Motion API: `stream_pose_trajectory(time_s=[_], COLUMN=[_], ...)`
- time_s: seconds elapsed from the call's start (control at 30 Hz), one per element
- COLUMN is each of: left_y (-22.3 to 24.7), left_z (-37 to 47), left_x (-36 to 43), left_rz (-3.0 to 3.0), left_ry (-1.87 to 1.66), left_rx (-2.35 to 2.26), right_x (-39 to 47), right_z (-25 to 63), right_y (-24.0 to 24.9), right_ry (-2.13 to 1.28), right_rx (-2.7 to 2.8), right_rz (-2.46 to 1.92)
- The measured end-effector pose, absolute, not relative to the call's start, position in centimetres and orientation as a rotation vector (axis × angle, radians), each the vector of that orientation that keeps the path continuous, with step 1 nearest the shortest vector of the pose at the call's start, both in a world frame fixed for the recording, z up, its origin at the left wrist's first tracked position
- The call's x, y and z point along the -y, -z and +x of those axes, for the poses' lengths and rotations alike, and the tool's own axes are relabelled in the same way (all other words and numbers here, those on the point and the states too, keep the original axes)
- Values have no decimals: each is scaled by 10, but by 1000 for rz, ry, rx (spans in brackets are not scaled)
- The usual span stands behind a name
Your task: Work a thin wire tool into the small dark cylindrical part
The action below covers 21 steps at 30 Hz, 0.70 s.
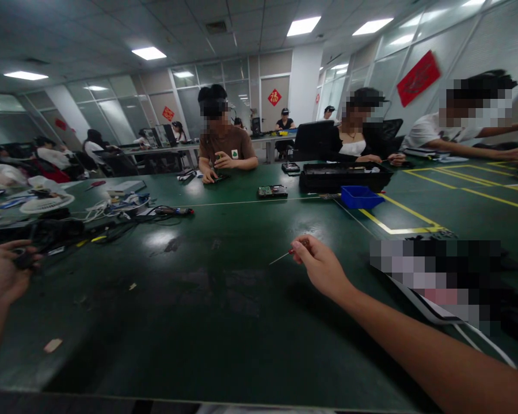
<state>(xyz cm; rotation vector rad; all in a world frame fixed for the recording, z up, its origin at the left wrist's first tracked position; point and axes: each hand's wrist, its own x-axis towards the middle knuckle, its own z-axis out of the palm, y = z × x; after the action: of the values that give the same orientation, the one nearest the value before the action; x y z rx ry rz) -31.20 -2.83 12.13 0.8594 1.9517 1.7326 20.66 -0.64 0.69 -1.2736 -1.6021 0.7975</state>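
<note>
Your right hand (pixel 319 259) pinches a small screwdriver (pixel 281 257) between thumb and curled fingers, above the middle of the green table (pixel 172 333). The screwdriver has a thin, straight, silvery shaft, pointing left and slightly down toward you, with a bit of red where it meets your fingers; the rest of its handle is hidden in your grip. Your left hand (pixel 3 273), at the left edge of the view, has its fingers bent around a small dark piece (pixel 23 259), rounded and too dim to name, near a tangle of cables (pixel 106 230). Past your right hand sits a blue bin (pixel 359 197), just in front of a long black tray (pixel 323 179). You can read one character, 福, on the red diamond sign (pixel 274 97) on the far door (pixel 280 118); the larger red hanging (pixel 418 77) at right carries marks too faint to make out
</note>
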Motion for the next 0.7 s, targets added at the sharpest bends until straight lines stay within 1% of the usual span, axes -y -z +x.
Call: stream_pose_trajectory(time_s=[0.1,0.17,0.3,0.37,0.5,0.6,0.7], left_y=[-114,-109,-89,-75,-54,-47,-40], left_z=[-292,-262,-180,-138,-64,-23,1], left_x=[9,-6,-23,-24,-21,-18,-15], left_rz=[755,778,965,1071,1269,1445,1597], left_ry=[-1954,-1930,-1665,-1471,-1232,-1093,-1016], left_rx=[-1780,-1614,-1396,-1311,-1172,-1162,-1137], right_x=[6,6,8,10,13,14,14], right_z=[208,208,209,208,205,204,204], right_y=[-7,-7,-10,-11,-14,-14,-14], right_ry=[-797,-799,-809,-823,-855,-872,-841], right_rx=[1606,1610,1648,1659,1642,1634,1634], right_rz=[-1271,-1276,-1292,-1293,-1285,-1274,-1283])
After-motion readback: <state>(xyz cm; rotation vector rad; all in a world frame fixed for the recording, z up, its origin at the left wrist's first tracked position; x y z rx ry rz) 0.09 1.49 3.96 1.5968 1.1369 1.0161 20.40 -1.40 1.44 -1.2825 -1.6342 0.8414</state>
